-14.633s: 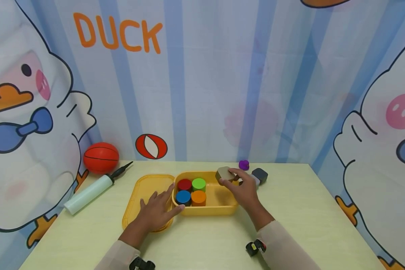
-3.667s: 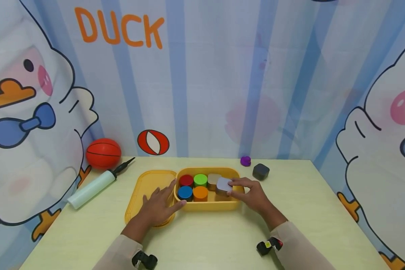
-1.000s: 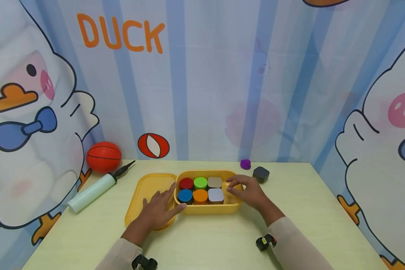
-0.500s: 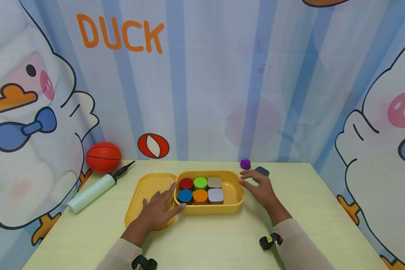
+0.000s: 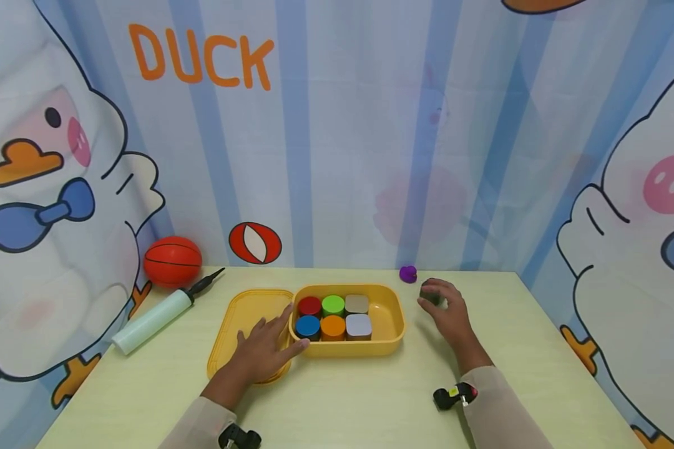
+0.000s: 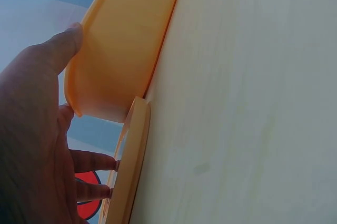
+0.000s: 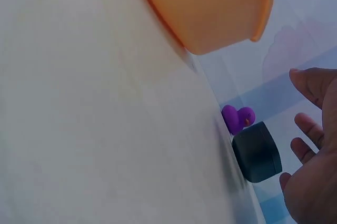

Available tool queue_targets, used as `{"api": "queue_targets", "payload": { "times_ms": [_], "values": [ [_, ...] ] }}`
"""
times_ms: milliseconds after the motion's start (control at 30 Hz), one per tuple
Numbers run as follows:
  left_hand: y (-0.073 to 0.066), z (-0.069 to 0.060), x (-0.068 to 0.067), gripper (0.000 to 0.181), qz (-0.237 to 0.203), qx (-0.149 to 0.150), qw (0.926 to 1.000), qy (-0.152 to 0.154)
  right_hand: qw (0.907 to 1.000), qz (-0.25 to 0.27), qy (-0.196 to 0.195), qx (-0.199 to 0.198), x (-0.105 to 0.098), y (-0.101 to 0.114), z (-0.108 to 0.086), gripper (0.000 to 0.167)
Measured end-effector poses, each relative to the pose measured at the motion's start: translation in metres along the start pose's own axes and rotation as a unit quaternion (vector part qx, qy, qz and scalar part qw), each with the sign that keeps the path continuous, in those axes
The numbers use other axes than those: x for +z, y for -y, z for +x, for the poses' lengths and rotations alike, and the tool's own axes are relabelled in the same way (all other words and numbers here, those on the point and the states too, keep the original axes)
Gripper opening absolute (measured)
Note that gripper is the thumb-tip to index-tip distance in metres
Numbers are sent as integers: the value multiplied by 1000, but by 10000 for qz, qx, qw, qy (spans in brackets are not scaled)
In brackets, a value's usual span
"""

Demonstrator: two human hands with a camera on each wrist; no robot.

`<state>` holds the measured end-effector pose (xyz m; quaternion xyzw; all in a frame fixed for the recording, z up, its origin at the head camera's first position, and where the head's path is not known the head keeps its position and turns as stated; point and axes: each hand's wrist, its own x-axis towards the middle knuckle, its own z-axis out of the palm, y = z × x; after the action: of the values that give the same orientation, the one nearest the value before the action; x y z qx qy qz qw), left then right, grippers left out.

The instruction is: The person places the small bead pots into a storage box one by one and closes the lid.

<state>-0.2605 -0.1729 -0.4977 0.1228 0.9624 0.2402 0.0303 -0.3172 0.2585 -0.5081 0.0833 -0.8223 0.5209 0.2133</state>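
My left hand [image 5: 258,350] lies over the yellow lid [image 5: 237,315], its thumb and index finger touching the rim of the yellow box [image 5: 390,349]. In the left wrist view, other fingertips reach the lid's edge. Inside the box are a red round piece [image 5: 309,305], a green one [image 5: 333,305], a blue one [image 5: 307,327] and an orange one [image 5: 332,327], plus a beige square-topped block [image 5: 356,304] and a lavender one [image 5: 359,326]. My right hand [image 5: 450,315] hovers at a dark grey block [image 7: 257,152], fingers parted; the right wrist view shows a gap between them.
A purple toy duck [image 5: 408,274] sits behind the dark block at the table's back edge. To the left lie a pale green hand pump [image 5: 150,321] and a red ball [image 5: 172,262]. A printed curtain [image 5: 348,137] hangs behind the table [image 5: 365,405].
The beige and lavender blocks went into the box earlier. Since then my right hand has left the box, moving right to the dark block. My left hand has stayed put.
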Motion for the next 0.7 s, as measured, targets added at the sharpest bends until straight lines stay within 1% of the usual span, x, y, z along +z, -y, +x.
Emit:
{"api": "queue_targets", "payload": {
  "times_ms": [100, 233, 433, 567, 700],
  "values": [
    [0, 0, 0, 95, -5, 5, 10000, -3, 9998, -12, -101, 190, -4, -5, -1, 31],
    [0, 0, 1, 95, -5, 6, 10000, -7, 9988, -83, -129, 456, -8, -12, -1, 37],
    [0, 1, 1, 95, -1, 18, 10000, -4, 9975, -84, -56, 701, -11, -18, 1, 45],
    [0, 0, 1, 95, -24, 47, 10000, -7, 9953, -122, -35, 964, -10, -22, 3, 53],
    [1, -1, 2, 95, -20, 31, 10000, -15, 9925, -161, 82, 1211, -10, -23, 4, 58]
  ]
}}
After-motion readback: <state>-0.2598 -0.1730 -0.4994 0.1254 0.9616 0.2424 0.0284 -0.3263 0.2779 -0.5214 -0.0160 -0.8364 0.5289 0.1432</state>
